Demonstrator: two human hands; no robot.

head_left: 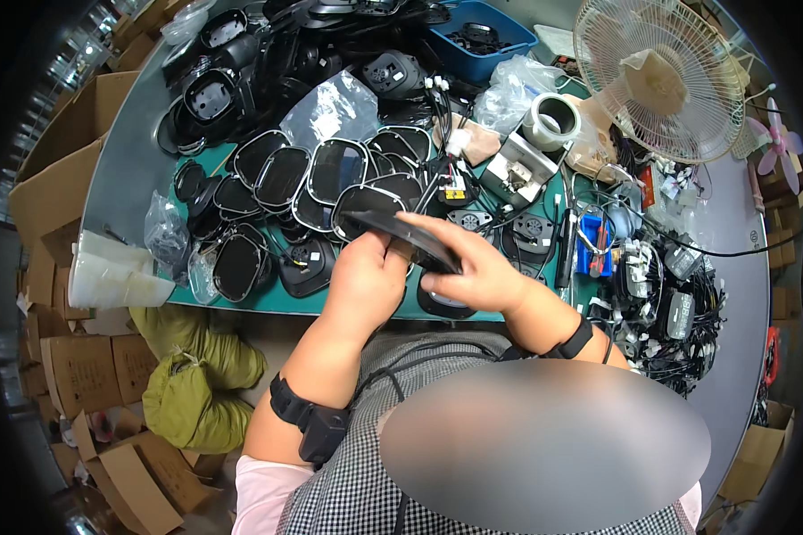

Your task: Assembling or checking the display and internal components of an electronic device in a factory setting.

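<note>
Above the near edge of the green-topped bench, both my hands hold one flat black plastic part point(417, 239), tilted and seen nearly edge-on. My left hand point(368, 275) grips its left end from below, fingers curled underneath. On its right side my right hand point(473, 266) has the thumb below and fingers along the top. Just under the part, another round black piece point(444, 305) sits at the bench edge, partly hidden by my right hand. Beyond my hands lie several black oval frames point(281, 176) with shiny rims. A black housing with a wire point(307, 266) lies left of my left hand.
A blue bin point(482, 64) stands at the back beside a heap of black parts. A white fan point(656, 76) is at the back right. Coiled cables point(691, 312) crowd the right, near a blue tool holder point(595, 245). Cardboard boxes point(80, 370) and a green sack point(192, 401) are at left.
</note>
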